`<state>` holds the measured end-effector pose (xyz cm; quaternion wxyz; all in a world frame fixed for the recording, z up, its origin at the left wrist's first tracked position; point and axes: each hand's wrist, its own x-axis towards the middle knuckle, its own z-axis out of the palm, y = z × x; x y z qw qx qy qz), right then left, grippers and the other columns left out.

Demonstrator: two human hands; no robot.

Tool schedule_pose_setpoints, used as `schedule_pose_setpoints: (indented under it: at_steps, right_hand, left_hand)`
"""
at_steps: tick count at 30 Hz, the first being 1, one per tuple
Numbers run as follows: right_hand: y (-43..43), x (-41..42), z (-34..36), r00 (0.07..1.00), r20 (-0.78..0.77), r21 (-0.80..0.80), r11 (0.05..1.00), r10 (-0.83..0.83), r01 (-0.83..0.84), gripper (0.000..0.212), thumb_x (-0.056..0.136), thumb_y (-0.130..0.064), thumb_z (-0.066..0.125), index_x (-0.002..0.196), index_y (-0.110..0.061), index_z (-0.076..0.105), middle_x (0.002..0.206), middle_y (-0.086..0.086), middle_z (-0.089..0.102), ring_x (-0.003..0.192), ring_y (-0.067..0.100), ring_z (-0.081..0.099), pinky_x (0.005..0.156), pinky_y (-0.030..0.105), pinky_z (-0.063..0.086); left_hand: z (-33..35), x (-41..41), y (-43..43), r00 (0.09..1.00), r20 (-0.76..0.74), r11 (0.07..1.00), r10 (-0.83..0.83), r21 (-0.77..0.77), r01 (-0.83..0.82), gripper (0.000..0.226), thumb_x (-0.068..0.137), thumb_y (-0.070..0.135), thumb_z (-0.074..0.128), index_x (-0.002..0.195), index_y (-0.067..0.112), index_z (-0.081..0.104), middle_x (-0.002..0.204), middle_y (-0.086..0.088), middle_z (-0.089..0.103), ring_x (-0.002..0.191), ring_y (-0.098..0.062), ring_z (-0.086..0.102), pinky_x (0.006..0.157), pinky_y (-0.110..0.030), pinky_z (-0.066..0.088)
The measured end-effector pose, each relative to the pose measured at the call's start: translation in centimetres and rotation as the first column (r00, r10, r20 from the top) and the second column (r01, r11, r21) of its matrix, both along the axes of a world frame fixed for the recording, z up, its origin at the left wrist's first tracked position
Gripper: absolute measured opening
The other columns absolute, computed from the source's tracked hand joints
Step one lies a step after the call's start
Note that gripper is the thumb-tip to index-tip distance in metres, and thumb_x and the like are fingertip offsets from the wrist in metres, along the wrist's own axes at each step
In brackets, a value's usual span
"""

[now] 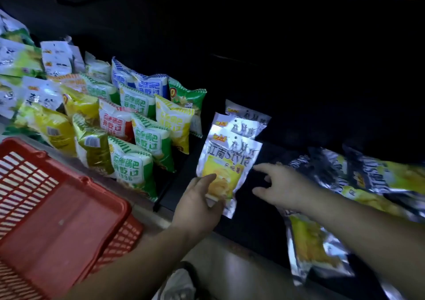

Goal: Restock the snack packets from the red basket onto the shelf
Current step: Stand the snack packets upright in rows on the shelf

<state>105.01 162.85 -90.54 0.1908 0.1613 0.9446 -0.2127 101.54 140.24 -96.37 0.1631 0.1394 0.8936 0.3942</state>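
Placement step: left grip (pixel 198 204) pinches the silver-yellow snack packet (pixel 226 161) by its lower edge at the front of its shelf (pixel 248 226) row, right grip (pixel 282 191) spread open beside it; next move probably seating and release.

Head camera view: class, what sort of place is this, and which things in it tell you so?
Probably a shop aisle: rows of snack packets stand on a dark shelf, a red basket sits beside it, and the left hand holds a silver packet.
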Motion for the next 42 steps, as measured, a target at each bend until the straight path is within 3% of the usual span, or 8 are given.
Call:
schedule_pose_setpoints:
  at_steps: [5, 8, 16, 21, 25, 30, 37, 42]
  right_hand:
    - [4.0, 5.4, 3.1, 0.994, 0.102, 0.071, 0.997, 0.029, -0.036, 0.044, 0.084, -0.05, 0.065, 0.124, -0.032, 0.064, 0.088, -0.014, 0.056, 0.09, 0.013, 0.059, 0.081, 0.032, 0.052]
    - [5.9, 10.0, 2.8, 0.993, -0.03, 0.032, 0.993, -0.113, 0.114, 0.035, 0.091, -0.04, 0.063, 0.126, -0.034, 0.063, 0.078, -0.017, 0.057, 0.076, 0.008, 0.059, 0.07, 0.031, 0.051]
    - [8.0, 13.1, 2.3, 0.984, -0.105, 0.052, 0.988, -0.142, 0.148, 0.038, 0.094, -0.044, 0.06, 0.132, -0.039, 0.058, 0.114, -0.013, 0.06, 0.102, 0.013, 0.061, 0.084, 0.034, 0.053]
    - [8.9, 14.2, 1.4, 0.993, 0.079, 0.196, 0.975, 0.086, -0.1, 0.062, 0.098, -0.05, 0.053, 0.153, -0.05, 0.025, 0.164, -0.015, 0.015, 0.148, 0.018, 0.026, 0.108, 0.04, 0.044]
    - [9.6, 14.7, 0.9, 0.985, 0.164, 0.189, 0.979, 0.049, -0.08, 0.069, 0.099, -0.061, 0.044, 0.157, -0.049, 0.009, 0.168, -0.016, -0.004, 0.151, 0.019, 0.01, 0.113, 0.043, 0.036]
    - [10.0, 14.1, 1.0, 0.988, 0.151, 0.191, 0.981, -0.009, -0.02, 0.067, 0.099, -0.063, 0.038, 0.158, -0.044, 0.011, 0.168, -0.014, 0.001, 0.151, 0.024, 0.012, 0.115, 0.047, 0.035]
    - [6.9, 12.4, 2.5, 0.997, -0.016, 0.216, 0.973, -0.075, 0.076, 0.05, 0.097, -0.064, 0.042, 0.14, -0.04, 0.045, 0.142, -0.002, 0.043, 0.131, 0.025, 0.045, 0.092, 0.038, 0.049]
    - [2.6, 9.3, 2.8, 0.926, -0.115, -0.435, 0.856, -0.361, 0.28, 0.038, 0.072, -0.063, 0.074, 0.092, -0.035, 0.059, 0.103, -0.01, 0.062, 0.086, 0.015, 0.061, 0.083, 0.043, 0.057]
  left_hand:
    - [1.3, 4.4, 3.4, 0.948, 0.267, 0.985, -0.174, 0.058, 0.164, 0.068, 0.087, 0.024, 0.077, 0.147, 0.028, 0.047, 0.131, 0.006, 0.057, 0.1, -0.008, 0.063, 0.075, -0.013, 0.049]
    - [1.3, 6.6, 5.9, 0.899, 0.364, 0.97, -0.243, 0.087, 0.227, 0.07, 0.087, 0.026, 0.078, 0.149, 0.021, 0.046, 0.139, 0.002, 0.054, 0.112, -0.01, 0.06, 0.089, -0.02, 0.052]
    - [-0.8, 10.0, 10.8, 0.865, 0.47, 0.982, -0.174, 0.024, 0.185, 0.061, 0.084, 0.033, 0.081, 0.14, 0.026, 0.056, 0.116, 0.011, 0.064, 0.112, -0.009, 0.061, 0.096, -0.023, 0.048]
    - [-2.4, 10.2, 14.5, 0.851, 0.516, 0.992, -0.101, 0.117, 0.046, 0.065, 0.077, 0.034, 0.087, 0.134, 0.03, 0.055, 0.093, 0.015, 0.067, 0.08, 0.0, 0.065, 0.072, -0.014, 0.054]
    - [-4.0, 11.0, 16.7, 0.894, 0.448, 0.996, -0.021, 0.089, -0.021, 0.081, 0.07, 0.038, 0.088, 0.14, 0.033, 0.047, 0.108, 0.006, 0.074, 0.094, -0.013, 0.071, 0.074, -0.023, 0.056]
    - [-3.9, 11.2, 16.0, 0.903, 0.428, 0.977, 0.03, 0.179, -0.117, 0.055, 0.074, 0.007, 0.077, 0.117, 0.032, 0.055, 0.073, 0.005, 0.072, 0.068, -0.01, 0.07, 0.064, -0.035, 0.062]
    - [-1.2, 10.2, 7.8, 0.973, 0.231, 0.948, -0.018, 0.313, -0.057, 0.065, 0.085, 0.012, 0.071, 0.133, 0.051, 0.049, 0.09, 0.008, 0.066, 0.082, -0.022, 0.068, 0.074, -0.047, 0.06]
    - [1.7, 8.8, 3.5, 0.994, 0.11, 0.908, 0.002, 0.417, -0.048, 0.069, 0.089, 0.002, 0.071, 0.135, 0.05, 0.053, 0.092, 0.017, 0.057, 0.073, -0.013, 0.058, 0.064, -0.027, 0.054]
